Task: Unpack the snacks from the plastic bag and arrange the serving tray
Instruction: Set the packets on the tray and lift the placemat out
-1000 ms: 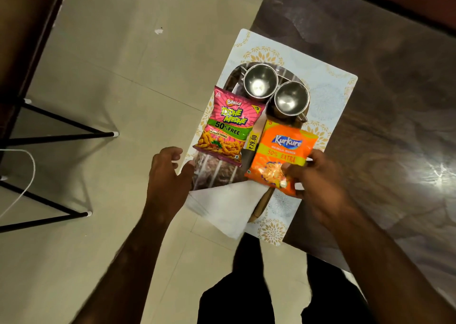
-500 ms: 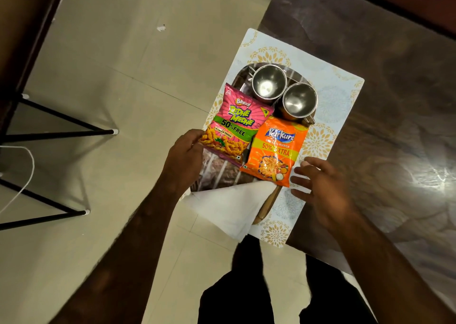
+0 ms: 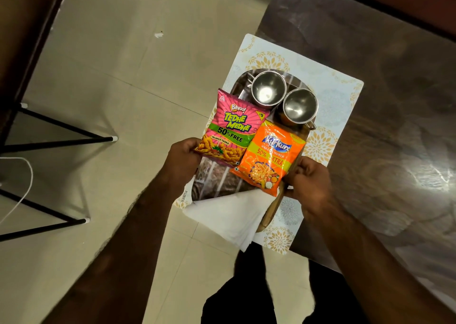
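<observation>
- The tray [image 3: 217, 183] lies on a patterned mat [image 3: 328, 94] at the table [image 3: 370, 52] corner, its near end hanging past the edge.
- Two snack packets are already out and on it: the pink packet [image 3: 232, 128] to the left, the orange packet [image 3: 270, 157] just beside it, their edges overlapping.
- Two steel cups [image 3: 283, 99] stand at the tray's far end, touching each other; a white napkin [image 3: 229, 217] lies folded across the near end.
- The left hand [image 3: 183, 165] pinches the pink packet's lower left corner.
- The right hand [image 3: 308, 180] is curled at the orange packet's right edge and the tray rim; which of the two it grips I cannot tell.
- No plastic bag is in view, so unpacking looks done.
- What seems left is small: squaring the packets, and perhaps pushing the tray fully onto the table.
</observation>
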A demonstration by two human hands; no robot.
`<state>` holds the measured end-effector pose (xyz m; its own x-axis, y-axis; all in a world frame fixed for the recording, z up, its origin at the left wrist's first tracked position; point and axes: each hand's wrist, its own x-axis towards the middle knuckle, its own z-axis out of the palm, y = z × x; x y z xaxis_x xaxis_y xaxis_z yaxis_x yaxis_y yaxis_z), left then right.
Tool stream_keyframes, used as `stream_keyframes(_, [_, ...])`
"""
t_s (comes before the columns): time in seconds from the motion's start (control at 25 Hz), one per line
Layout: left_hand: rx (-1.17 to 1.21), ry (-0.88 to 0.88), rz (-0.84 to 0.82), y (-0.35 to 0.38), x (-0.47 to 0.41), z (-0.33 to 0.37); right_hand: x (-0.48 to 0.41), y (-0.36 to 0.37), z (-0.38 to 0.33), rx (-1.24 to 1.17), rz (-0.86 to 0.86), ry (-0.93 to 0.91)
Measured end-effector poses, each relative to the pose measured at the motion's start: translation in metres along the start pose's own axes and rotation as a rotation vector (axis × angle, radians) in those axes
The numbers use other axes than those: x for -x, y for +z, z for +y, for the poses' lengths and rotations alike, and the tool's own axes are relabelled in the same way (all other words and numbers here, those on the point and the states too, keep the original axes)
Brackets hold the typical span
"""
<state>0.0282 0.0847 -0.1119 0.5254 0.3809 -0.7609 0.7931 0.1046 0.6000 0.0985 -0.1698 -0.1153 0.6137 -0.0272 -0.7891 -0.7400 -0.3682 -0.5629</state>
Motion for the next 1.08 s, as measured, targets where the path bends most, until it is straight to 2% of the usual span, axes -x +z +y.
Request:
stream_keyframes(0.2, [0.056, -0.034, -0.06, -0.002, -0.002, -0.001, -0.001, 0.0, 0.003, 0.014, 0.021, -0.01])
stream_keyframes(0.48, [-0.014, 0.007, -0.027, -0.002, -0.005, -0.002, 0.0, 0.006, -0.002, 0.076, 0.053, -0.02])
stream_keyframes(0.56, [-0.074, 0.076, 0.019, -0.001, -0.006, -0.002, -0.001, 0.006, -0.004, 0.047, 0.065, 0.014])
stream_keyframes(0.68, [-0.251, 0.172, 0.18, -0.002, -0.014, -0.005, -0.004, 0.004, -0.006, -0.011, 0.062, 0.075])
stream_keyframes(0.8, [-0.356, 0.162, 0.19, 0.0, -0.02, -0.008, -0.006, 0.001, -0.008, -0.083, 0.013, 0.143])
stream_keyframes(1.08, [-0.276, 0.226, 0.153, -0.005, -0.017, -0.005, -0.008, -0.004, -0.011, -0.108, -0.057, 0.142])
